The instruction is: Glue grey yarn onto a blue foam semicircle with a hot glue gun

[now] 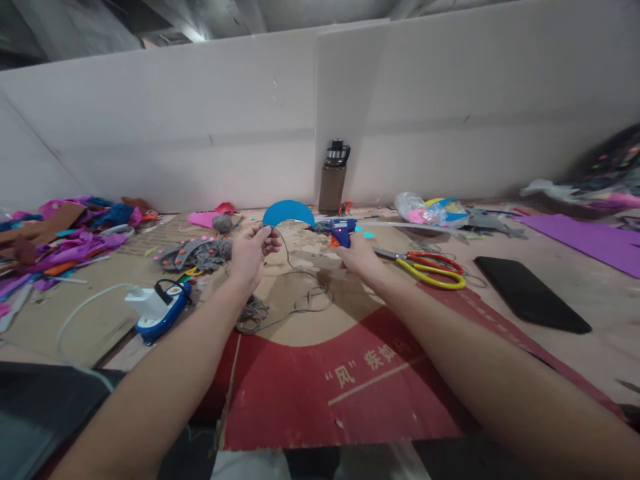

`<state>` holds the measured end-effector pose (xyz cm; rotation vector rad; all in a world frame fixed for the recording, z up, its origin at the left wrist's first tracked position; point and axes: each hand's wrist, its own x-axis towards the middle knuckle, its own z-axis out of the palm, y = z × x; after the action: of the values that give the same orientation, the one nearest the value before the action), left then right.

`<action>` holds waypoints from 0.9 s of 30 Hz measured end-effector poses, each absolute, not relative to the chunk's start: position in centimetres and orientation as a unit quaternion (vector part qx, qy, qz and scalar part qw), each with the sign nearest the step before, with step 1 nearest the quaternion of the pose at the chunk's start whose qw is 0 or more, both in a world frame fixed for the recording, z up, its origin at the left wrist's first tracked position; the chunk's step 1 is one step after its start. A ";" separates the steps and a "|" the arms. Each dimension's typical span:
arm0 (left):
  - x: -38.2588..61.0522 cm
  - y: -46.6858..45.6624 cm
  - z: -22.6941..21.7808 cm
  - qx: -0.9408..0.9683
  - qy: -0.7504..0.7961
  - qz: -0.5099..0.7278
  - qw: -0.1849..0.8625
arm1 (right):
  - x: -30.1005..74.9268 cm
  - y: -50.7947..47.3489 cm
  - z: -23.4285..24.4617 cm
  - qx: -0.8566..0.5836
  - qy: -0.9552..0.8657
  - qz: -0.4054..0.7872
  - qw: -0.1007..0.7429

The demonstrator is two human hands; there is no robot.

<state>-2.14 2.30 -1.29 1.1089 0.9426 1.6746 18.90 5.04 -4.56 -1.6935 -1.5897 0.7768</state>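
A flat blue crescent-like piece point(289, 212), perhaps felt or foam, is pinched at its left end by my left hand point(256, 247). Grey yarn point(327, 293) runs from those same fingers down to a loose tangle point(251, 315) on the cardboard. My right hand point(361, 255) is closed around a blue glue gun point(342, 230). The gun's nozzle points left, at or very near the right end of the blue piece; I cannot tell if they touch. A small red light shows on its body.
Red-and-yellow scissors point(433, 268) and a black phone point(530, 293) lie to the right. A dark bottle point(333, 179) stands by the white wall. Left are a blue power strip point(163, 320), felt scraps point(90, 243) and grey yarn pieces point(193, 255). Red cardboard point(300, 393) lies in front.
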 end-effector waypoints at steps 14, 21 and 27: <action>-3.3 4.0 -1.9 0.363 0.413 0.675 0.493 | 17.6 5.8 -3.7 -0.498 -0.537 0.396 0.554; -3.6 5.9 1.4 0.351 0.397 0.708 0.466 | 18.4 4.5 -2.2 -0.464 -0.541 0.320 0.624; -2.9 5.5 -1.3 0.284 0.429 0.705 0.488 | 18.7 2.0 -1.3 -0.450 -0.558 0.351 0.603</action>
<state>-2.93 5.50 -1.33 0.6904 1.0424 1.7145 18.65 1.96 -1.30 -1.0425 -1.2916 0.8130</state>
